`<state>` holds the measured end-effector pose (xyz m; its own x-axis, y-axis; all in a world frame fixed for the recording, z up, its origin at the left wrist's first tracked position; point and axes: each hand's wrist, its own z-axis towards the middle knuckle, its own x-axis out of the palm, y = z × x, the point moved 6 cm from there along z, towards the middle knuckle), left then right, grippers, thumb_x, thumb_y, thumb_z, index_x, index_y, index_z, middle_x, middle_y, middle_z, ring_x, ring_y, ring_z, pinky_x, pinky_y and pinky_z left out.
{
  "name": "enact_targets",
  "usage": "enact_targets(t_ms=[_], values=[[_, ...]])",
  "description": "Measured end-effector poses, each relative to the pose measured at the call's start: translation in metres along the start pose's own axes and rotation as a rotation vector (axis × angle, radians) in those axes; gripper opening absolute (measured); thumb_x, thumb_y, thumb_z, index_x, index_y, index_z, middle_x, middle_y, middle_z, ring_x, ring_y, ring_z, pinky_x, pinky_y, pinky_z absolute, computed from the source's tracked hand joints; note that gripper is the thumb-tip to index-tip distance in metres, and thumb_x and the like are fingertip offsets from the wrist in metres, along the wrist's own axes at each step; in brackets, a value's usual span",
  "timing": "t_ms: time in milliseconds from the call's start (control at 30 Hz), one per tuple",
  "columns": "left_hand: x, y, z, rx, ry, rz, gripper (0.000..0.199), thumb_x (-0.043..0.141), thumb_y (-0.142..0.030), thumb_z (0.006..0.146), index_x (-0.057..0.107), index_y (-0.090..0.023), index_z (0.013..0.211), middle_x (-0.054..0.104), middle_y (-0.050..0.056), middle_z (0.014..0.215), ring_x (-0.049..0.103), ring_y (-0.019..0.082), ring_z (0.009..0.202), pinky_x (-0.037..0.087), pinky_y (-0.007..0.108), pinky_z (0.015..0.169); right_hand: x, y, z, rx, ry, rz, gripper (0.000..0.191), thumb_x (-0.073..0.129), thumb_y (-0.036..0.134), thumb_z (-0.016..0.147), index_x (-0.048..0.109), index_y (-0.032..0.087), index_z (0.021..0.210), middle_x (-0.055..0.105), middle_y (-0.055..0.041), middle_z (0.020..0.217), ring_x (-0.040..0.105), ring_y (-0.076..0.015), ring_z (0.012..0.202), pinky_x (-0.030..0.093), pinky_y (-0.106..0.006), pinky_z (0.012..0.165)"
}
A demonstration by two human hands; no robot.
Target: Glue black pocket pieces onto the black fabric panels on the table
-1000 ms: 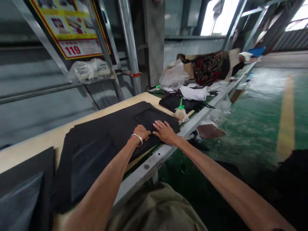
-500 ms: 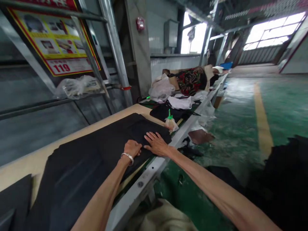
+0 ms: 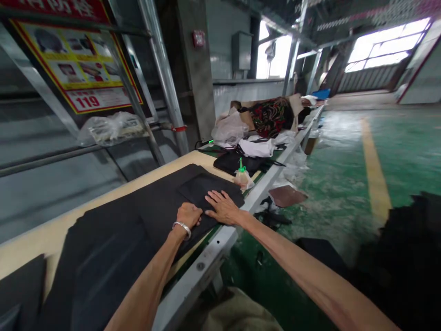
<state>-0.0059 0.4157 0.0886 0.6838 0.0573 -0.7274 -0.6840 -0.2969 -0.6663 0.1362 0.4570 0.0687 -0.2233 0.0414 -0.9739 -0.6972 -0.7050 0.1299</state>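
Head view: left hand [image 3: 188, 216] and right hand [image 3: 223, 208] rest flat on black fabric [image 3: 113, 239].

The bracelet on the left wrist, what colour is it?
A silver bracelet, shown best in the head view.

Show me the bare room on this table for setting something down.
The pale tabletop strip runs bare along the wall side, beyond the black sheets. The sheets cover the near end, under the left hand and right hand. Further along it is crowded: a black bag, white cloth and a plastic bag.
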Motion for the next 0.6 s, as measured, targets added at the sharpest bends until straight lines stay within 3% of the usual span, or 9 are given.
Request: enact_targets(t_ms=[200,333,400,500,600], values=[[-0.006,0.01,-0.008,0.028,-0.074,-0.032,0.029,0.05,-0.029,0.094,0.061,-0.016,0.07,0.069,0.003,0.065,0.064,0.011,0.055,0.044,0.017,0.051,0.002,-0.002,0.001,-0.003,0.017,0.004,0.069,0.032,0.058,0.1,0.034,0.013,0.153,0.026,-0.0138,0.159,0.02,-0.0277,0.149,0.015,-0.052,0.121],[-0.029,0.005,-0.019,0.169,-0.34,0.139,0.02,0.05,-0.028,0.096,0.064,-0.018,0.087,0.072,0.006,0.085,0.069,0.017,0.08,0.05,0.023,0.072,0.001,-0.001,0.0,-0.018,-0.009,0.009,0.069,0.032,0.059,0.1,0.036,0.014,0.153,0.028,-0.0137,0.159,0.021,-0.0285,0.149,0.016,-0.054,0.12],[-0.028,-0.009,-0.018,0.308,-0.389,0.221,0.02,0.049,-0.027,0.097,0.063,-0.019,0.108,0.072,0.008,0.103,0.068,0.019,0.097,0.05,0.027,0.087,0.0,0.0,-0.001,-0.01,-0.016,0.004,0.067,0.034,0.057,0.1,0.038,0.014,0.152,0.029,-0.0135,0.158,0.022,-0.029,0.148,0.018,-0.055,0.12],[-0.001,-0.04,-0.005,0.527,-0.244,0.311,0.034,0.04,-0.031,0.101,0.056,-0.02,0.129,0.059,0.011,0.136,0.054,0.021,0.127,0.042,0.037,0.109,0.001,0.0,-0.002,-0.019,-0.049,0.004,0.06,0.039,0.05,0.1,0.042,0.017,0.15,0.034,-0.0138,0.155,0.027,-0.029,0.147,0.019,-0.055,0.12],[0.034,-0.064,0.017,0.587,-0.078,0.404,0.043,0.029,-0.036,0.103,0.053,-0.019,0.136,0.047,0.01,0.149,0.038,0.024,0.141,0.03,0.048,0.119,0.007,-0.001,-0.002,-0.044,-0.077,0.005,0.056,0.045,0.042,0.097,0.045,0.019,0.148,0.038,-0.0145,0.153,0.031,-0.0296,0.145,0.018,-0.056,0.12]])
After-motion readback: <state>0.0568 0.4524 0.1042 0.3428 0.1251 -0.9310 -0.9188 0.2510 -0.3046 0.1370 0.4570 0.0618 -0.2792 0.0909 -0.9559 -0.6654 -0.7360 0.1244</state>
